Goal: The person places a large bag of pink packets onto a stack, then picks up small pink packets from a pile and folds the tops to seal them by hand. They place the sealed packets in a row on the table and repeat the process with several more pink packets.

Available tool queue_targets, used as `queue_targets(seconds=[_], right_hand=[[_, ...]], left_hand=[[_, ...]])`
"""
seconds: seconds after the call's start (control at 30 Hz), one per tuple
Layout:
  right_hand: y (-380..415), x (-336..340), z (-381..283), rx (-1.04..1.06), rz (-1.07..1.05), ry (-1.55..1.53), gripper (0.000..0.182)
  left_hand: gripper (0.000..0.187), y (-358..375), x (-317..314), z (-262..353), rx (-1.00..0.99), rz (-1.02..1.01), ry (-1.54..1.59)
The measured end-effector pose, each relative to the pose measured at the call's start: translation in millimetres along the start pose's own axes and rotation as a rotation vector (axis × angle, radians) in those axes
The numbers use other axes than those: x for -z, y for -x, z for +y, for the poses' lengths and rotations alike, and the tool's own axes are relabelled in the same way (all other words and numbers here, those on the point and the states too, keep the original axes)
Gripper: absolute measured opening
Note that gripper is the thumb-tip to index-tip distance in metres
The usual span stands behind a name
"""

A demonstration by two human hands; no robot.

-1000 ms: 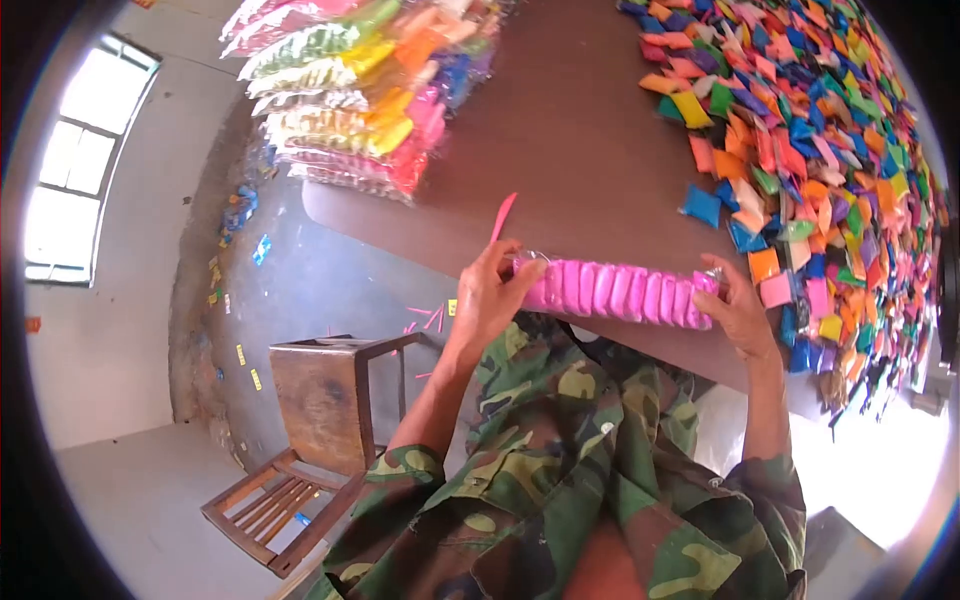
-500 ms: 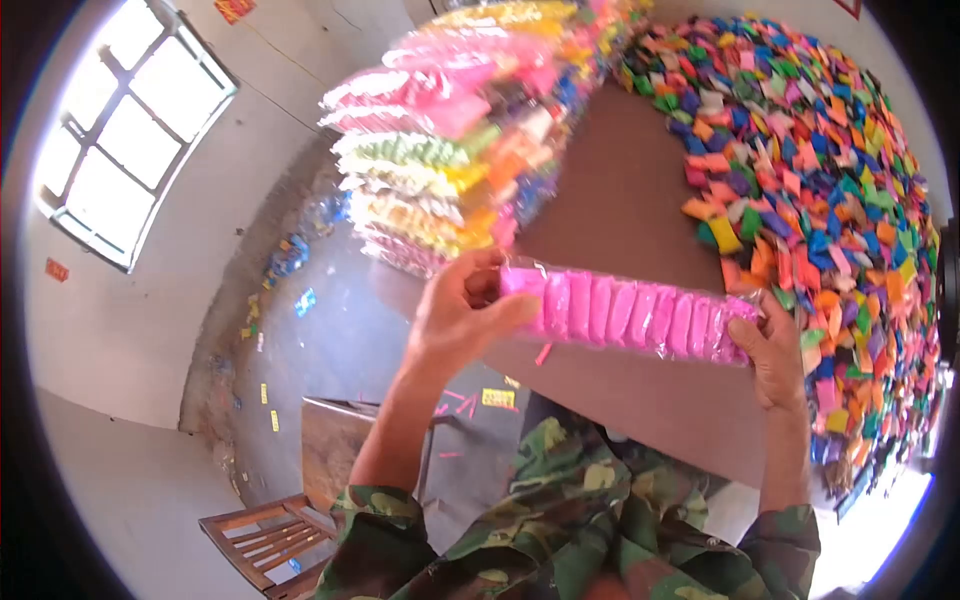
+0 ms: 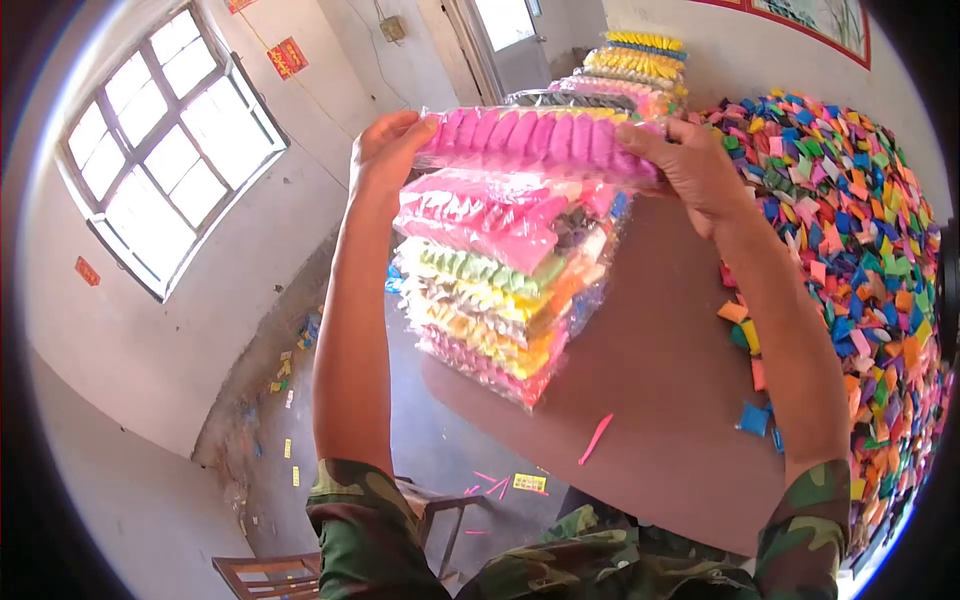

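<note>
A clear plastic bag of pink packets in a row (image 3: 530,140) is stretched level between my two hands. My left hand (image 3: 388,150) pinches its left end, and my right hand (image 3: 690,165) grips the right end with the thumb on top. The bag is held over a tall stack of similar bags (image 3: 485,270), in pink, green, yellow and orange layers, and overlaps its upper part in this view. This stack stands at the left edge of the brown table (image 3: 660,330).
A large heap of small coloured packets (image 3: 830,220) covers the table's right side. More stacked bags (image 3: 635,65) stand behind. A thin pink plastic piece (image 3: 597,438) lies near the front edge. Below left is a wooden chair (image 3: 270,570); scraps litter the floor.
Both hands have carried the pink bag up and away from my body, from low over the table to above the stack. The view has tilted upward, showing the door and back wall.
</note>
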State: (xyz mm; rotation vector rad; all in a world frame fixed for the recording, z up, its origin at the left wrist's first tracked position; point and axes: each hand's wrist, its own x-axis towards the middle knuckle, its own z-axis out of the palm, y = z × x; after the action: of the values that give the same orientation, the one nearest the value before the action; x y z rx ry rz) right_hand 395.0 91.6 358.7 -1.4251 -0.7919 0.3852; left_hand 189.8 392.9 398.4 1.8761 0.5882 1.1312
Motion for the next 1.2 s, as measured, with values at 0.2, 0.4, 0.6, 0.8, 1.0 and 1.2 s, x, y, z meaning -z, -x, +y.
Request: queue_targets(seconds=[0.2, 0.4, 0.6, 0.8, 1.0, 1.2], right_hand=[[-50.1, -32.5, 20.8, -0.115, -0.081, -0.092, 0.045], [-66.3, -58.3, 48.1, 0.050, 0.050, 0.027, 0.064], [-70.4, -61.8, 67.0, 0.123, -0.065, 0.145, 0.064], [-62.1, -69.8, 58.9, 0.217, -0.030, 0.344, 0.054], [-59.3, -67.9, 70.0, 0.154, -0.021, 0.321, 0.060], [-51.6, -67.5, 69.5, 0.283, 0.146, 0.335, 0.065]], left_hand=[[0.043, -75.5, 3.8, -66.5, 0.007, -0.009, -0.138], [0.035, -100.8, 5.1, -110.2, -0.064, -0.139, -0.286], [0.034, -100.6, 5.6, -127.7, -0.078, -0.244, -0.487], [0.036, -97.1, 8.2, -129.8, -0.085, -0.216, -0.529], [0.042, -84.3, 3.8, -122.2, -0.051, -0.207, -0.653], [0.045, -66.7, -3.0, -92.8, -0.257, -0.167, -0.693]])
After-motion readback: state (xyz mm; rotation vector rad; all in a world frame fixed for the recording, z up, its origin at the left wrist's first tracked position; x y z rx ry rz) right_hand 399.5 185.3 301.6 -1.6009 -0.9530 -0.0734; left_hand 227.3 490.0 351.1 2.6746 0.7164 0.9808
